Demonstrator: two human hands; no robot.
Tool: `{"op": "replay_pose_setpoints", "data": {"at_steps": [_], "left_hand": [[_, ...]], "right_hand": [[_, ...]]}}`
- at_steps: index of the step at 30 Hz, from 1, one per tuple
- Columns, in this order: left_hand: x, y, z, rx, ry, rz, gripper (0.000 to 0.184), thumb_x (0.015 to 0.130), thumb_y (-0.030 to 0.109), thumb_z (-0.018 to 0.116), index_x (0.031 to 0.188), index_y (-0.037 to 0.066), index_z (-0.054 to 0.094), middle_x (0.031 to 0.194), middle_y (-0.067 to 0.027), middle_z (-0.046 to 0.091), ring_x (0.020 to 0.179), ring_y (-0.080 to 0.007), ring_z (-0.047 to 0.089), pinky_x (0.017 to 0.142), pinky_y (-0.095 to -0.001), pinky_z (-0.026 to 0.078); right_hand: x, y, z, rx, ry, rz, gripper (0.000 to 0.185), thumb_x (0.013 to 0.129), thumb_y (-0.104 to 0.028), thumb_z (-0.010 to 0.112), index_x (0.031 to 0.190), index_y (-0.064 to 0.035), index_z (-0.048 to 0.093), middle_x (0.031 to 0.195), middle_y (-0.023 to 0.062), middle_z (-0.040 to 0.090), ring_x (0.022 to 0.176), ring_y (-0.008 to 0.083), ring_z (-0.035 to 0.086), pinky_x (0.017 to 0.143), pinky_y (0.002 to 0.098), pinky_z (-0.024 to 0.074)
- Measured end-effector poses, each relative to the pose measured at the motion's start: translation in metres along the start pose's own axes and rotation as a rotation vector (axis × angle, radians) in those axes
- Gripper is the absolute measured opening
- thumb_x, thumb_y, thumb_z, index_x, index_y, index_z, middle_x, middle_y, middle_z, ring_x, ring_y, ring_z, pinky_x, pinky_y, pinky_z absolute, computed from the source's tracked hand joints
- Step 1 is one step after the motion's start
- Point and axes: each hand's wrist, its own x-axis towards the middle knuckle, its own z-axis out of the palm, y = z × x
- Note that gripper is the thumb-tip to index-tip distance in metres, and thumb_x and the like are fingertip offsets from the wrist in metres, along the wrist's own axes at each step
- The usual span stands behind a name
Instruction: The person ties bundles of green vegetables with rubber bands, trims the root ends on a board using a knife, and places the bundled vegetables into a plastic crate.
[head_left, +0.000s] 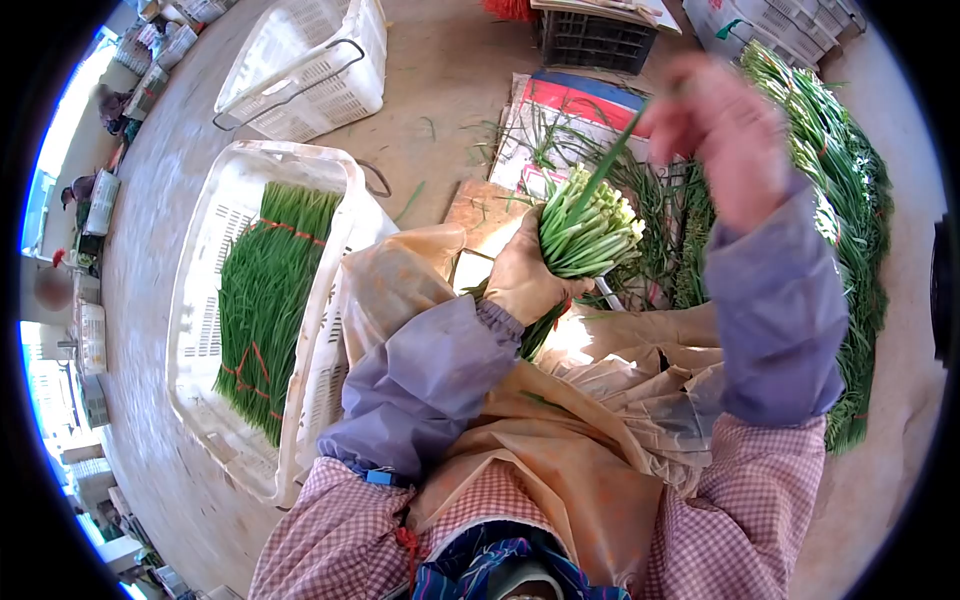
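My left hand (pixel 522 268) is wrapped round a bundle of green stalks (pixel 590 225), with the pale cut ends pointing up and away from me. My right hand (pixel 725 135) is raised to the right of the bundle and smeared by motion. A single flat green leaf (pixel 605 170) runs from the fingers of my right hand down to the top of the bundle. To the left, a white crate (pixel 290 400) holds green bunches (pixel 270 300) tied with red bands. Loose stalks (pixel 655 215) lie beyond and beside the bundle.
An empty white crate (pixel 300 75) with a wire handle stands at the upper left. A long heap of greens (pixel 840 200) lies on the right. A black crate (pixel 595 42) is at the top. People (pixel 112 108) sit near crates along the far left wall.
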Motion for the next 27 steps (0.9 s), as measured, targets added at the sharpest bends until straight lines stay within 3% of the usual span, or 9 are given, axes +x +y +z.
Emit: {"op": "replay_pose_setpoints", "data": {"at_steps": [5, 10, 11, 12, 13, 15, 19, 22, 27], "left_hand": [[-0.008, 0.018, 0.012, -0.23, 0.058, 0.019, 0.087, 0.077, 0.018, 0.081, 0.145, 0.005, 0.029, 0.139, -0.0076, 0.054, 0.129, -0.0215, 0.049, 0.114, -0.0386, 0.037], [-0.019, 0.057, 0.005, 0.128, 0.053, 0.232, 0.103, 0.061, 0.002, 0.091, 0.145, 0.0, 0.032, 0.134, -0.0104, 0.057, 0.121, -0.0193, 0.057, 0.106, -0.034, 0.045], [-0.019, 0.057, 0.0, 0.064, 0.033, 0.244, 0.092, 0.062, 0.003, 0.091, 0.139, 0.0, 0.042, 0.132, -0.0091, 0.059, 0.119, -0.0186, 0.058, 0.105, -0.0339, 0.046], [-0.02, 0.065, -0.005, 0.05, -0.023, 0.257, 0.087, 0.063, 0.005, 0.091, 0.137, 0.0, 0.046, 0.13, -0.009, 0.06, 0.118, -0.0184, 0.058, 0.103, -0.034, 0.046], [-0.022, 0.07, -0.008, 0.037, -0.073, 0.265, 0.082, 0.064, 0.006, 0.09, 0.135, 0.0, 0.049, 0.128, -0.0089, 0.061, 0.117, -0.0183, 0.058, 0.102, -0.034, 0.047], [-0.023, 0.064, -0.012, -0.194, -0.116, 0.265, 0.076, 0.067, 0.012, 0.088, 0.133, 0.0, 0.052, 0.126, -0.0092, 0.062, 0.115, -0.0189, 0.059, 0.101, -0.0341, 0.047], [-0.029, 0.054, -0.025, -0.686, -0.308, 0.069, 0.072, 0.075, 0.022, 0.079, 0.136, -0.001, 0.049, 0.126, -0.0142, 0.063, 0.111, -0.0276, 0.063, 0.099, -0.0406, 0.05], [-0.036, 0.061, -0.026, -0.719, -0.393, 0.199, 0.076, 0.076, 0.025, 0.078, 0.139, -0.002, 0.046, 0.125, -0.0168, 0.063, 0.11, -0.0303, 0.065, 0.099, -0.0439, 0.051], [-0.005, 0.022, -0.057, -0.76, -0.704, 0.318, 0.092, 0.076, 0.038, 0.079, 0.147, -0.001, 0.035, 0.133, -0.022, 0.056, 0.118, -0.0364, 0.058, 0.101, -0.0502, 0.048]], "right_hand": [[0.054, -0.041, -0.084, 0.108, 0.18, -0.713, 0.047, 0.097, -0.025, 0.062, 0.138, -0.0043, 0.049, 0.112, 0.0117, 0.068, 0.101, 0.0219, 0.066, 0.092, 0.0336, 0.0513], [0.002, 0.084, -0.072, -0.892, 0.22, 0.002, 0.058, 0.083, -0.015, 0.075, 0.133, 0.0015, 0.052, 0.109, 0.0183, 0.069, 0.096, 0.0249, 0.068, 0.081, 0.036, 0.0545], [-0.022, 0.101, -0.059, -0.758, 0.122, -0.205, 0.059, 0.081, -0.021, 0.076, 0.131, 0.0023, 0.053, 0.108, 0.0195, 0.069, 0.09, 0.0263, 0.069, 0.079, 0.0394, 0.0553], [-0.041, 0.127, -0.053, -0.096, -0.12, 0.075, 0.081, 0.083, -0.008, 0.074, 0.15, -0.0001, 0.03, 0.135, 0.0238, 0.051, 0.124, 0.0304, 0.051, 0.105, 0.0406, 0.0402], [-0.069, 0.135, -0.028, 0.234, -0.086, 0.19, 0.087, 0.082, 0.012, 0.059, 0.155, 0.0004, 0.013, 0.139, 0.0151, 0.046, 0.108, 0.0203, 0.059, 0.08, 0.028, 0.0516], [-0.119, 0.125, 0.017, -0.065, -0.144, 0.172, 0.085, 0.084, -0.029, 0.076, 0.149, 0.0007, 0.031, 0.138, 0.0169, 0.054, 0.128, 0.0279, 0.052, 0.106, 0.038, 0.041], [-0.165, 0.131, 0.054, -0.141, -0.392, 0.193, 0.129, 0.064, -0.043, 0.09, 0.155, -0.0016, 0.01, 0.147, 0.0278, 0.041, 0.137, 0.0379, 0.042, 0.112, 0.0439, 0.0337], [-0.202, 0.154, 0.027, -0.492, -0.827, 0.573, 0.118, 0.067, -0.051, 0.086, 0.153, -0.0031, 0.022, 0.14, 0.0216, 0.052, 0.123, 0.0389, 0.054, 0.104, 0.0442, 0.0419], [-0.141, 0.031, -0.022, -0.178, -0.211, 1.296, 0.067, 0.081, -0.022, 0.075, 0.14, -0.0089, 0.047, 0.114, 0.0161, 0.069, 0.093, 0.0354, 0.069, 0.085, 0.0437, 0.0534]]}}
